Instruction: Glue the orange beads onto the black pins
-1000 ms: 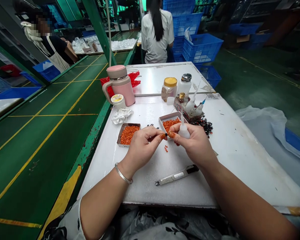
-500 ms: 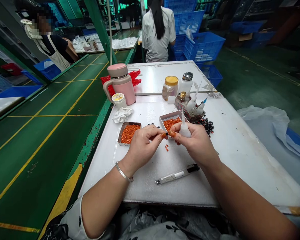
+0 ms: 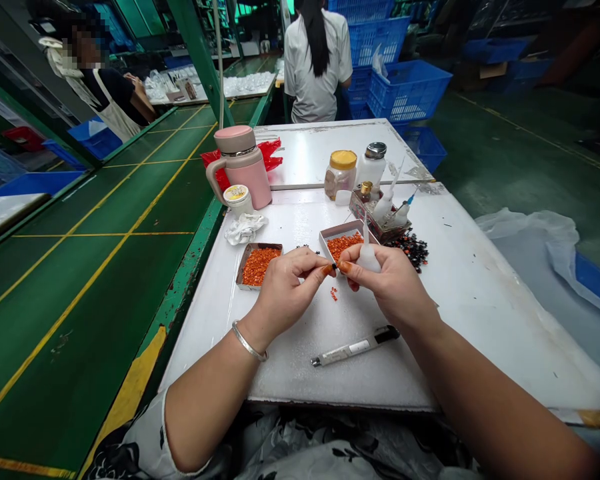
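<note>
Between thumb and forefinger, my left hand (image 3: 287, 283) pinches a small black piece (image 3: 334, 267). My right hand (image 3: 393, 280) is curled around a white squeeze bottle (image 3: 368, 259) whose thin nozzle points up. The right thumb and forefinger are closed at the black piece; whether they hold a tiny part too is hidden. Behind the hands stands a shallow box (image 3: 325, 235) of small orange pieces, with another orange-filled box (image 3: 259, 267) left of my left hand. A few loose orange pieces (image 3: 334, 293) lie on the table below the fingertips.
A cutter-like tool (image 3: 355, 349) lies in front. Black pieces (image 3: 415, 251) are heaped at the right beside a tray of bottles (image 3: 375, 230). Farther back stand two jars (image 3: 341, 175), a pink mug (image 3: 250, 170) and crumpled tissue (image 3: 245, 229). A green conveyor (image 3: 105, 267) runs along the left.
Both hands stay almost in place, fingertips together at the black piece. The fingers of my right hand have shifted very slightly; nothing was let go.
</note>
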Demonstrator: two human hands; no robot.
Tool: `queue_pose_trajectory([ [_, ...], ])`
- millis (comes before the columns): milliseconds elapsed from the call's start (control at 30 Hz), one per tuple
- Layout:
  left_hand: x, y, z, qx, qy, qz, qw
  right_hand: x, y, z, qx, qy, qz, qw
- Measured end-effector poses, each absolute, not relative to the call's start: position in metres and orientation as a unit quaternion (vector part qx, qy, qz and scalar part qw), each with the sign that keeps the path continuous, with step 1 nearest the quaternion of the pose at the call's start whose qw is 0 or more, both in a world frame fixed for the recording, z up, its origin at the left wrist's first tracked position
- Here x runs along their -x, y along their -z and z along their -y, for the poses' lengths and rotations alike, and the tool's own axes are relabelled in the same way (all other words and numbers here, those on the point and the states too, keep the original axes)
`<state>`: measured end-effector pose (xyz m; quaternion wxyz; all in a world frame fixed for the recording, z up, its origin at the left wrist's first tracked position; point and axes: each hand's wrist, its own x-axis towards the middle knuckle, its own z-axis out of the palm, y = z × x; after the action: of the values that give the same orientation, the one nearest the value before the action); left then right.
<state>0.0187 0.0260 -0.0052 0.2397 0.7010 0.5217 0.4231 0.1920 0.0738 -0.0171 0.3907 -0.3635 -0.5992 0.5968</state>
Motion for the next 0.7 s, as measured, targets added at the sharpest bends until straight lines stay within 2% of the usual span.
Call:
queue_pose_trajectory([
  [267, -0.0203, 0.0050, -0.0261, -0.686, -0.435, -0.520, 0.264, -0.1893, 0.0220, -0.0713, 0.331, -0.657, 0.535, 0.414],
  [433, -0.0195, 0.0053, -0.0270, -0.675, -0.442, -0.522, 0.277, -0.1879, 0.0242, -0.0718, 0.328, -0.648, 0.532, 0.436],
  [533, -0.0188, 0.0055, -0.0266, -0.665, -0.446, -0.531, 0.277, -0.1894, 0.0234, -0.0720, 0.332, -0.612, 0.551, 0.460],
  [700, -0.0187, 0.0059, -0.0253, -0.661, -0.456, -0.529, 0.274, -0.1896, 0.0151, -0.0659, 0.379, -0.472, 0.640, 0.473],
])
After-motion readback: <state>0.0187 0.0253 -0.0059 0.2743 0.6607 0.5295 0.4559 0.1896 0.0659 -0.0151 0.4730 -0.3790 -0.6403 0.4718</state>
